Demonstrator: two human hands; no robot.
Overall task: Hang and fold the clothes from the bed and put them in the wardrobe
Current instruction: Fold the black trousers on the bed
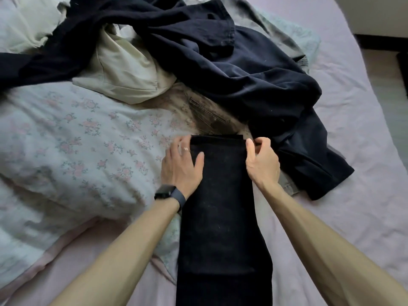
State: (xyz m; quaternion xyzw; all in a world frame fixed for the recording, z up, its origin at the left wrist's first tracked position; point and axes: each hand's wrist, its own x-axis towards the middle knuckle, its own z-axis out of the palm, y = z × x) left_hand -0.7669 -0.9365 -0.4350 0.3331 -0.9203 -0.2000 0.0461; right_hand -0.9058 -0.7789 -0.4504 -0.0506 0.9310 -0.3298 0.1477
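A pair of black trousers (220, 213) lies folded lengthwise on the bed, running from the bottom edge up to its far end at the middle. My left hand (182, 164) grips the left side of that far end, thumb on top and fingers under the edge. My right hand (261, 161) pinches the right corner, thumb on the cloth and fingers curled behind it. Behind lie a dark navy garment (242, 69), a beige garment (123, 67) and a dark grey garment (209, 115). No wardrobe is in view.
A floral duvet (72, 138) is bunched up on the left. The pink sheet (353, 164) is bare on the right. The bed's edge and wooden floor (384, 69) show at the far right. A white cloth (28, 21) lies at the top left.
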